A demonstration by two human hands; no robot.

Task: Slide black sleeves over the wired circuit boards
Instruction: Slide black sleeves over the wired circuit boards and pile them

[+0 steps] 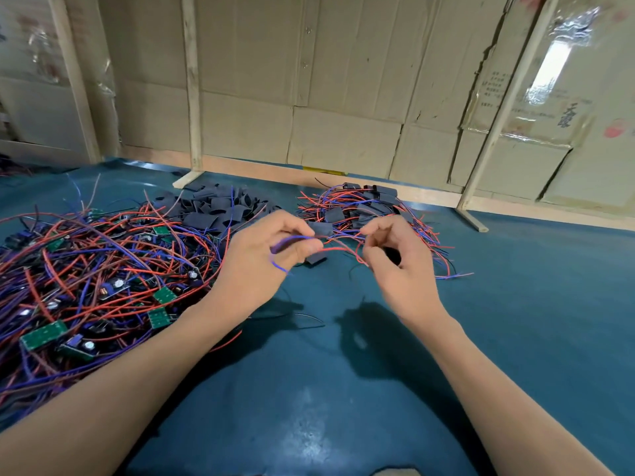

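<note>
While both forearms reached in from the near edge, we noted the left hand (261, 255) raised above the teal bench (515, 304), its thumb and fingers pinched on a sleeved board (316, 258), a small black piece that showed just under the fingertips. A purple wire (292, 239) looped across the left fingers, and a red wire (338, 250) ran from that pinch toward the right hand (398, 266). The right hand sat just beside the left, apart from it, fingers curled with thumb and forefinger closed on the red wire. A dark item showed inside the right palm; we could not tell what it was.

Relative positions logged:
- Pile of bare boards (96, 269): green circuit boards tangled in red and purple leads, on the bench to the left of the left forearm, touching it along the wrist.
- Heap of loose black sleeves (220, 207): beyond the left hand, between the bare pile and the finished one.
- Pile of sleeved boards (364, 207): directly beyond the two hands, leads fanned out toward the right.

The held piece therefore hung between the hands, nearer the left, in front of the finished pile. Shadows of both hands fell on the bench below them. A cardboard wall (343, 80) with wooden battens closed off the far side.
</note>
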